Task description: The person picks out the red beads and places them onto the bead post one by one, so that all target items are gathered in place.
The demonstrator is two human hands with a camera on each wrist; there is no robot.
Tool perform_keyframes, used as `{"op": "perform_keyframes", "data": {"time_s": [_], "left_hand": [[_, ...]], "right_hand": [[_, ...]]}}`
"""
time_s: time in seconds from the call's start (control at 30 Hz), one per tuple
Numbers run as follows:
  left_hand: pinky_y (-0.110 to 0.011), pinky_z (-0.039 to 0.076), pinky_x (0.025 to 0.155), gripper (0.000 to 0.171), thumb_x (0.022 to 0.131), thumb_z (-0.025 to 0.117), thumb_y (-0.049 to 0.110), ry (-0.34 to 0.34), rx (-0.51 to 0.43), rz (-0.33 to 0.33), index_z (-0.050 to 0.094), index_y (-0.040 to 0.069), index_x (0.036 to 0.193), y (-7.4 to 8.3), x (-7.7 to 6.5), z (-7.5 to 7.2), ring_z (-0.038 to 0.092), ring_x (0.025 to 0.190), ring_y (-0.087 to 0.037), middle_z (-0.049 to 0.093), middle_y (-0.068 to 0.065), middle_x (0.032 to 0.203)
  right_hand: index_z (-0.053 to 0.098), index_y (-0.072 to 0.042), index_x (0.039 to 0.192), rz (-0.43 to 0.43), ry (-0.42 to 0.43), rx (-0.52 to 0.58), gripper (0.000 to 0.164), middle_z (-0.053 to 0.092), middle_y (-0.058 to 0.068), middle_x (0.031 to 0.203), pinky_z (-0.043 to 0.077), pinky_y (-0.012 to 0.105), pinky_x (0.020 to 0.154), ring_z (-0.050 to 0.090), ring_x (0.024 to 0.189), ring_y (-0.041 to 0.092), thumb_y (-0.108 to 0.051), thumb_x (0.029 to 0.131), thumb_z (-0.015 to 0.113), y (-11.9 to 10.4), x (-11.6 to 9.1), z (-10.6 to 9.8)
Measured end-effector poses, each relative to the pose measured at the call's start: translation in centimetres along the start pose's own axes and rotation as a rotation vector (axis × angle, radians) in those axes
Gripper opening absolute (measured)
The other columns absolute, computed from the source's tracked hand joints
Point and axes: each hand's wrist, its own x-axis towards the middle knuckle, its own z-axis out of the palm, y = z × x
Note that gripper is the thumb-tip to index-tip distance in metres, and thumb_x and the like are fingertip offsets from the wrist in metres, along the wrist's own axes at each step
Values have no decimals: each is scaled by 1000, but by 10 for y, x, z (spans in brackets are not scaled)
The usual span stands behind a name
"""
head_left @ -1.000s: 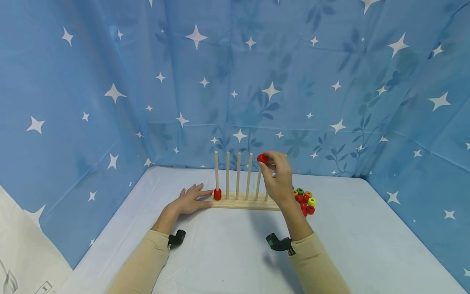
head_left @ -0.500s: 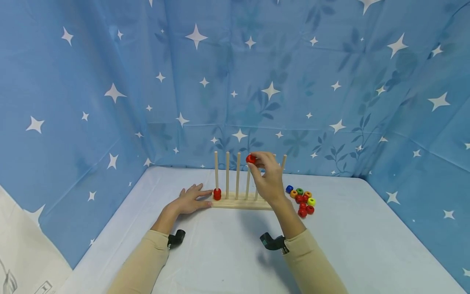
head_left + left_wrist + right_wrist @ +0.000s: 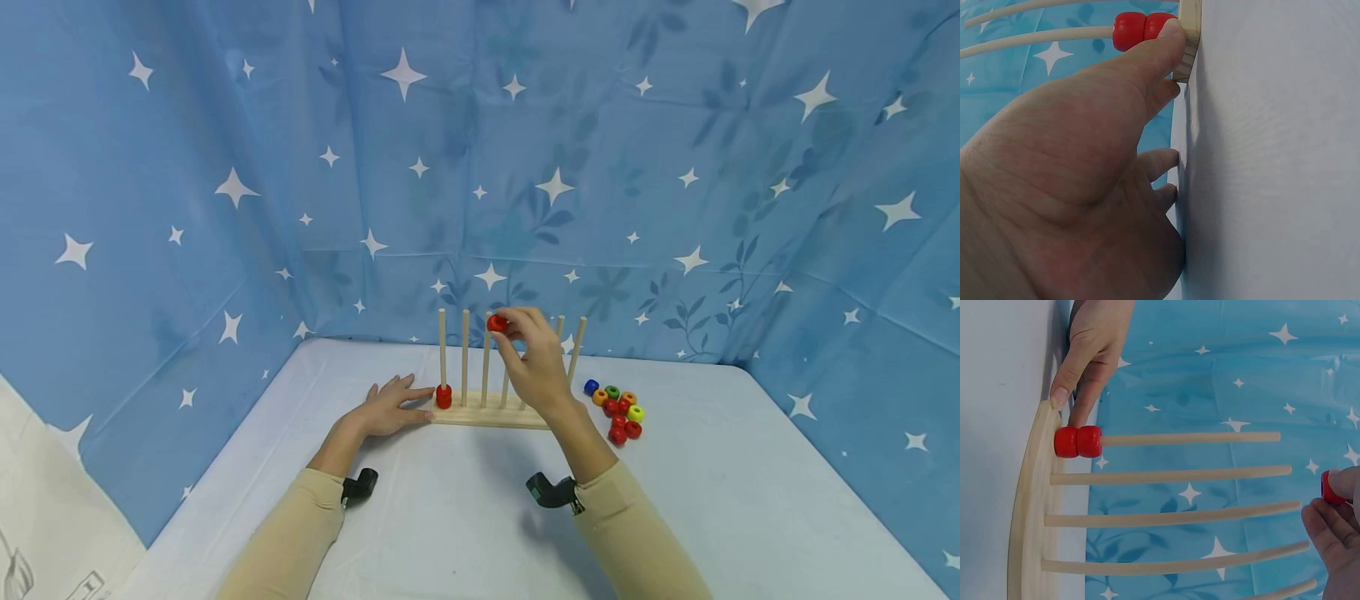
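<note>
I see the right hand (image 3: pixel 534 360) pinching a red bead (image 3: pixel 497 323) near the peg tops (image 3: pixel 465 315) of the wooden rack (image 3: pixel 487 417), at twelve o'clock; the left hand (image 3: pixel 386 409), fingers spread wide, touches its nine-o'clock end.

Soft light covered the worktop (image 3: pixel 435 517), faint shadows fell in front of the peg rack (image 3: pixel 480 417), and both wrist views looked dimmer.
</note>
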Motion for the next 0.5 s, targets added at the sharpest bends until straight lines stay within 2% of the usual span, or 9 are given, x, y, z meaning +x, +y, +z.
{"op": "perform_keyframes", "data": {"time_s": [0.27, 0.5], "left_hand": [[-74, 0, 123, 64, 99, 65, 53, 1, -3, -7, 53, 23, 154, 1, -1, 0, 10, 160, -48, 22, -22, 171], [-74, 1, 123, 65, 99, 65, 54, 9, -15, -1, 54, 23, 154, 0, -1, -1, 10, 160, -48, 23, -23, 171]], "right_hand": [[68, 5, 124, -42, -21, -28, 27, 65, 17, 117, 62, 34, 87, 71, 95, 25, -3, 99, 70, -4, 6, 7], [67, 6, 125, -73, -60, -50, 27, 64, 16, 117, 62, 31, 85, 71, 94, 23, -3, 99, 69, -7, 13, 14]]}}
